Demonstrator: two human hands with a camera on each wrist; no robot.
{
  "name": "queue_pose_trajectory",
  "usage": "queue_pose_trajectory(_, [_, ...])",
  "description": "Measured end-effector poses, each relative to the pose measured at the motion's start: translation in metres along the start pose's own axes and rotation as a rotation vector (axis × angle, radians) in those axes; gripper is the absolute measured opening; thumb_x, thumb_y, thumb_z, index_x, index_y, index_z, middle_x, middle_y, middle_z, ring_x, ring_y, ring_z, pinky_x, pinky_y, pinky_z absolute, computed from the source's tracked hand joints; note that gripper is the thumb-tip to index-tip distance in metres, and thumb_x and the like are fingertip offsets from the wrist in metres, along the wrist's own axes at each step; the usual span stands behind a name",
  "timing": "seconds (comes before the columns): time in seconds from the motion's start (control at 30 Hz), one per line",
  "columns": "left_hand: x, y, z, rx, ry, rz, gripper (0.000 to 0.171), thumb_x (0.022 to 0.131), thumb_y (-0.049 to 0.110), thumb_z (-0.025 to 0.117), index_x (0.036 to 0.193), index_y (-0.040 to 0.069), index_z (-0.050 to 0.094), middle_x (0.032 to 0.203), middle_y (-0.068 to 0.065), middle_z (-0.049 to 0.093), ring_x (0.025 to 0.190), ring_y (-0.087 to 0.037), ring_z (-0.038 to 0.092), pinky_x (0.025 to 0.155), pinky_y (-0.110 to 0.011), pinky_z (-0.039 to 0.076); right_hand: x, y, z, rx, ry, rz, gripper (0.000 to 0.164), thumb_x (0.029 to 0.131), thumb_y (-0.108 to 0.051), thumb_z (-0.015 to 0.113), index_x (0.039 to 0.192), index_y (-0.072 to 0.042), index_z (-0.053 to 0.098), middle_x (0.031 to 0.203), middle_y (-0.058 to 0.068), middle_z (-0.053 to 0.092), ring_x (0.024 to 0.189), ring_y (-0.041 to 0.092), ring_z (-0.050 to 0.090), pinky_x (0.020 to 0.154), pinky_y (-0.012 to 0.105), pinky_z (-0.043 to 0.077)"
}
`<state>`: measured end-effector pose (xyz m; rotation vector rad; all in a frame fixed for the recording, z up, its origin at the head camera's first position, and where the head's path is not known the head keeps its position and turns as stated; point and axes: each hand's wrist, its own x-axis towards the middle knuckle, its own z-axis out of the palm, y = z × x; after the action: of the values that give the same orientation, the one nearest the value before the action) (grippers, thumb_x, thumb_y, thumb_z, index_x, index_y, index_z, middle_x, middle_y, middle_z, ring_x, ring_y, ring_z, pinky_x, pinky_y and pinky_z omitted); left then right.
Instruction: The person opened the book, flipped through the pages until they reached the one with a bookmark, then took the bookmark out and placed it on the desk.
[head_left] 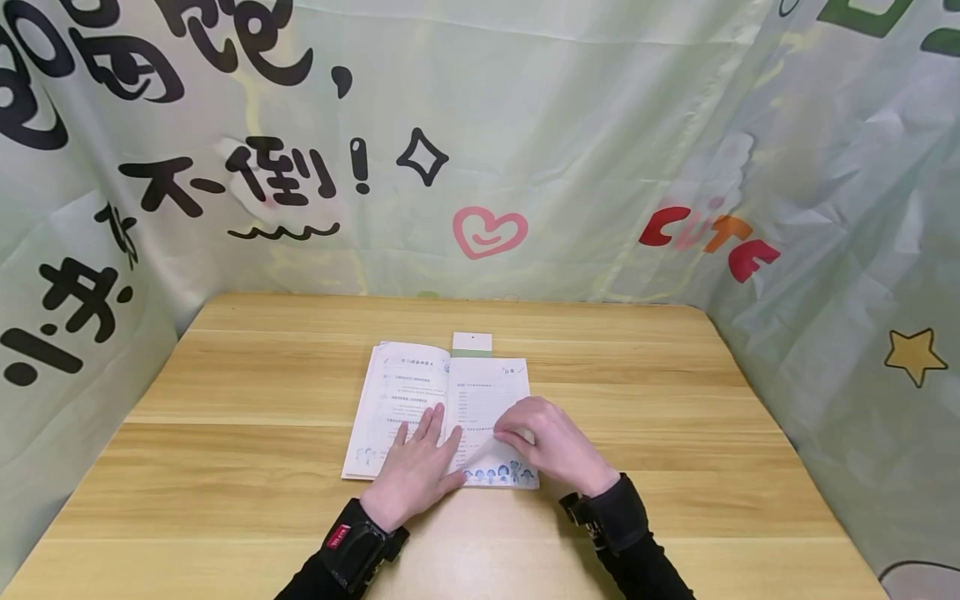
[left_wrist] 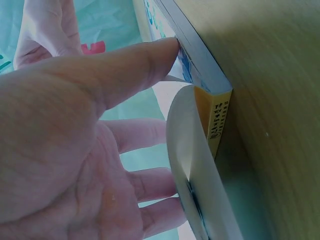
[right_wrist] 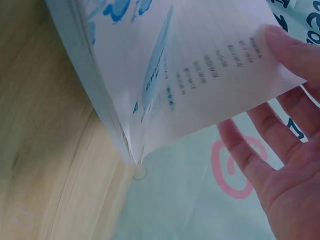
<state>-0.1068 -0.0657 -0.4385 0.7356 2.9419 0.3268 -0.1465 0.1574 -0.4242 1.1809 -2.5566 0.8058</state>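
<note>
An open book (head_left: 405,383) with printed text and blue drawings lies on the wooden table. My left hand (head_left: 414,473) rests across its lower middle, fingers spread and straight over the left page and the fold. In the left wrist view, its thumb touches the lower part of the right-hand side, near the yellow spine (left_wrist: 218,120). With my right hand (head_left: 555,443) I pinch the right-hand page (right_wrist: 215,95) near its outer edge. The right wrist view shows the thumb on one face, fingers behind, and the page bent up from the pages below.
A white and green card (head_left: 472,343) sticks out past the book's top edge. The wooden table (head_left: 240,400) reaches back to a printed cloth (head_left: 585,150) that hangs behind it and along both sides.
</note>
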Motion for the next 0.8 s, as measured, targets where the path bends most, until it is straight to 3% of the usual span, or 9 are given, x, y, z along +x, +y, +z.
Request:
queue_pose_trajectory(0.2, [-0.0004,-0.0003,-0.0003,0.012,0.006,0.008,0.059,0.090,0.040,0.060,0.136,0.003,0.053,0.148,-0.031,0.031,0.135,-0.041,0.029,0.103,-0.067,0.029,-0.0001,0.0013,0.0014,0.008,0.096,0.004,0.020,0.079,-0.010,0.075,0.099,-0.009,0.073,0.097,0.001,0.072,0.091,0.011,0.063,0.081,0.035,0.057])
queue_pose_trajectory(0.4, [-0.0004,-0.0008,0.0002,0.019,0.004,0.013,0.058,0.091,0.039,0.059,0.136,0.003,0.053,0.148,-0.031,0.032,0.135,-0.041,0.029,0.103,-0.066,0.030,-0.0002,0.0011,0.0019,0.024,0.134,0.010,0.031,0.080,-0.010,0.075,0.110,-0.009,0.070,0.109,0.003,0.070,0.104,0.014,0.061,0.088,0.037,0.055])
queue_pose_trajectory(0.8, [-0.0010,-0.0005,0.0025,0.023,0.019,0.020,0.056,0.092,0.038,0.059,0.136,0.003,0.054,0.147,-0.031,0.032,0.134,-0.042,0.030,0.103,-0.066,0.031,-0.0005,0.0005,0.0035,0.044,0.096,0.040,0.018,0.082,-0.013,0.074,0.100,-0.013,0.072,0.092,-0.004,0.071,0.084,0.009,0.063,0.072,0.032,0.057])
